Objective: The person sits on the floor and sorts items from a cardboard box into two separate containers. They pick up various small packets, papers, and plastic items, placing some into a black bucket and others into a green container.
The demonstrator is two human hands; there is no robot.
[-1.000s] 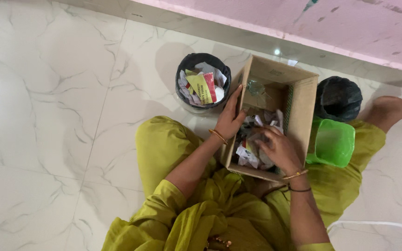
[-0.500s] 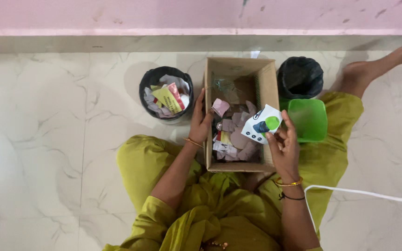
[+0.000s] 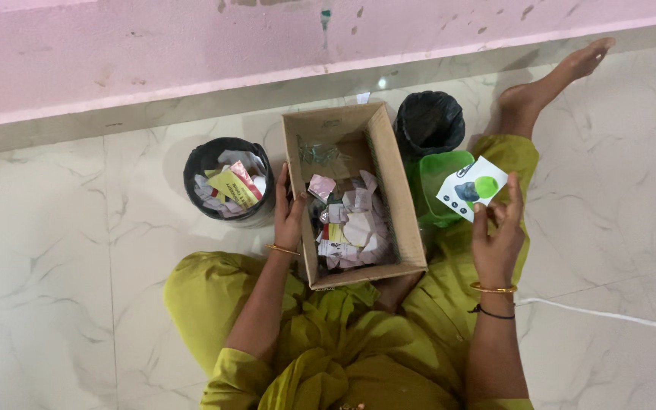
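I sit on the floor with an open cardboard box (image 3: 408,228) between my knees, filled with several paper scraps and wrappers (image 3: 347,224). My left hand (image 3: 290,212) grips the box's left wall, thumb inside. My right hand (image 3: 497,239) is raised to the right of the box and pinches a white card (image 3: 471,188) printed with a green circle and a dark shape. The card hangs over the edge of a green plastic container (image 3: 438,171).
A black-lined bin (image 3: 208,156) holding paper waste stands left of the box. A second black-lined bin (image 3: 428,121) stands behind the green container. A pink wall (image 3: 191,45) runs along the back. A white cable (image 3: 609,315) crosses the marble floor at right.
My right hand lifted the white card out of the box and carried it right, past the box's wall. My left hand stayed on the box's left wall. The camera view shifted.
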